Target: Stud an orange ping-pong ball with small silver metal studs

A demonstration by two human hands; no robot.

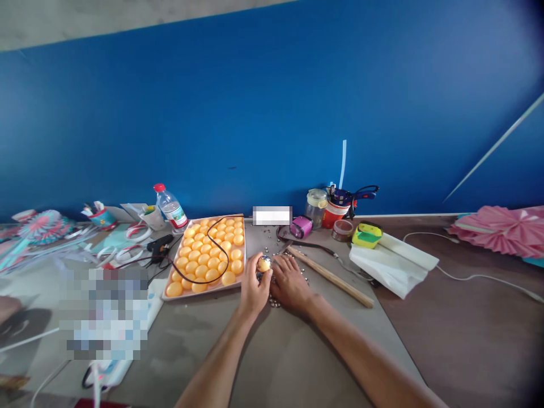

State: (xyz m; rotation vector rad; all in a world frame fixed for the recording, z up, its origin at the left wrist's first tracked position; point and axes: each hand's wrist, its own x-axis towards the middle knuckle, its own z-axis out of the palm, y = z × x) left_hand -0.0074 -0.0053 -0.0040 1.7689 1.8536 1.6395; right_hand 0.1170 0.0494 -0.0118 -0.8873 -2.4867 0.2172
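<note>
And here's the left hand [254, 283], fingers clamped on a ball [264, 263], part pale yellow, part silvery, held just above the table [340, 362]. Right beside it, the right hand [293, 285] is palm down among shiny metal bits [275, 304]; whether its fingers pinch any, I can't tell.

Over to the left, the tray [182, 295] carries rows of orange balls [203, 259], with gaps near its right side, and a dark cable [228, 258] loops across the top. Behind it stands a red-capped bottle [175, 215]; further left, a small cup [103, 220] holds pens.

Right of centre, the red cup [334, 215] is packed with tools, a white strip [343, 164] poking up. Beside it: a clear lidded jar [315, 209] and a low tub [342, 230].
</note>
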